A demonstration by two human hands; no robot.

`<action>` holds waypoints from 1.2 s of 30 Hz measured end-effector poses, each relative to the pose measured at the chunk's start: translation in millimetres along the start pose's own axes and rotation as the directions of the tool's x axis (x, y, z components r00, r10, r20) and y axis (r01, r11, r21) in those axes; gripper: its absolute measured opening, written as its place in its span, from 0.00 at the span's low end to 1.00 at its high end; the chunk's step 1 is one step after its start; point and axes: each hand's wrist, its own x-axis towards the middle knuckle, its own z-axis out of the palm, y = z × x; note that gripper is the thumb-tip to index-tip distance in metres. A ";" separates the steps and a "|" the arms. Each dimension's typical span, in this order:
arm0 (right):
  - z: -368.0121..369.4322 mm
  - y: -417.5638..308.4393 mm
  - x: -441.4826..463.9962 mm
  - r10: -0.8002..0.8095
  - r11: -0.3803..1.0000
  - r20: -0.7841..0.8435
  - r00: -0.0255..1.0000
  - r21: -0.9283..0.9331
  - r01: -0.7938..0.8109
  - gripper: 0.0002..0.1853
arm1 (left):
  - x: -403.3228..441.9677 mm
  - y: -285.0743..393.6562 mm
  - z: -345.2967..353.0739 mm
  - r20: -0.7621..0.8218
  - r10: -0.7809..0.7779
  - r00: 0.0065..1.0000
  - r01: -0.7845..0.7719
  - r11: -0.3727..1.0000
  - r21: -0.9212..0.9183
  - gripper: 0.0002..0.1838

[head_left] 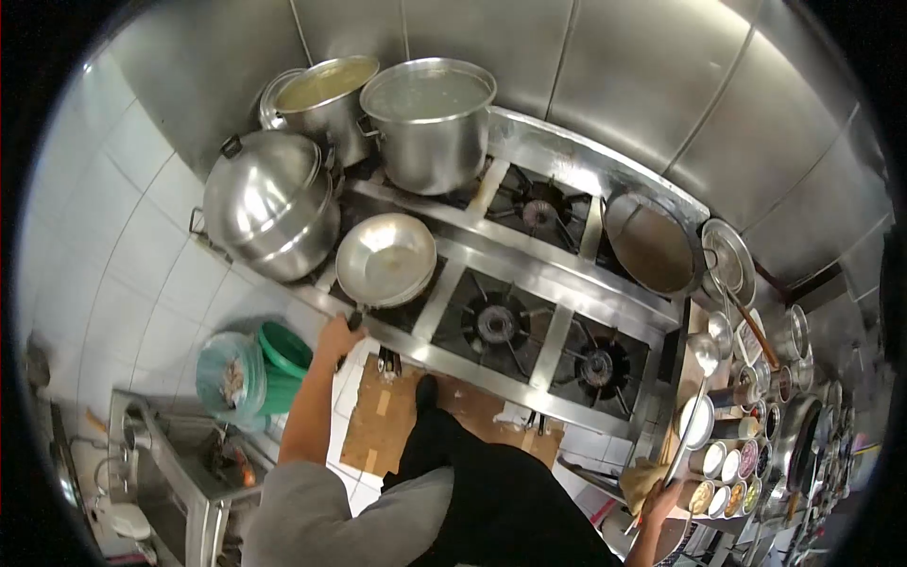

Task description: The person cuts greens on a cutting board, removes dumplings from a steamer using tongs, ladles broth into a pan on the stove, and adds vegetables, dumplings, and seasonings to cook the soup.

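stove (529, 261): spanned mid-view, carrying two tiers of burners, front row lower. couldn't tell lit or unlit.
steamer pot (265, 194): stood at the stove's left end, dome lid on, just left of the pan (385, 260).
stockpot (430, 151): stood on the back tier, filled with cloudy liquid, behind and right of the pan.
dark wok (652, 244): sat at the right end of the back tier, brownish inside, well apart from the pan.
pan: sat over the front-left burner, handle toward the body. showed a shiny inside; couldn't tell bare metal from a thin film of liquid. couldn't tell resting from slightly lifted.
ladle (704, 357): slanted along the right-hand counter, bowl end toward the stove, well apart from the pan.
left hand (338, 338): closed around the pan's handle, arm extended forward.
right hand (661, 501): wrapped around the ladle's lower end, low at the right, near the tubs.
tubs (715, 460): stood in rows on the right counter, just beyond the right hand, varied contents.
pan handle (355, 319): judged step: steadying or positioning the pan, ladle ready in the other grip. next move called for, as a judgement, a firm level hold here and a clear ladle path past the tubs.
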 end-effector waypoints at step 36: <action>4.2 -850.5 260.5 -0.467 0.741 0.815 0.344 0.573 -0.350 0.11 | -5.0 57.2 -208.6 0.320 0.405 0.857 0.135 0.424 -0.896 0.08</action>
